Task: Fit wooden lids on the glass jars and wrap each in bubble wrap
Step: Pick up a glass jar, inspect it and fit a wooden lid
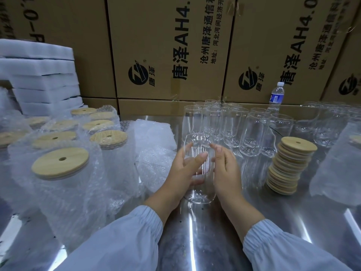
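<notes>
Clear smooth glass jar (205,174) between left hand (182,171), seemingly curled round it, and flat, straight-fingered right hand (225,170).

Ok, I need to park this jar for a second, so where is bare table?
Bare steel table lies near you between the sleeves, and right of the held jar up to the lid stack. Left is crowded with wrapped jars and bubble wrap; behind stand empty jars.

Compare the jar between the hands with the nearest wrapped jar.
The held jar is bare glass; the wrapped jar is sheathed in bubble wrap. The held jar's mouth is open; the wrapped jar carries a wooden lid. Left hand and right hand flank the held jar, not the wrapped jar. Both are upright.
</notes>
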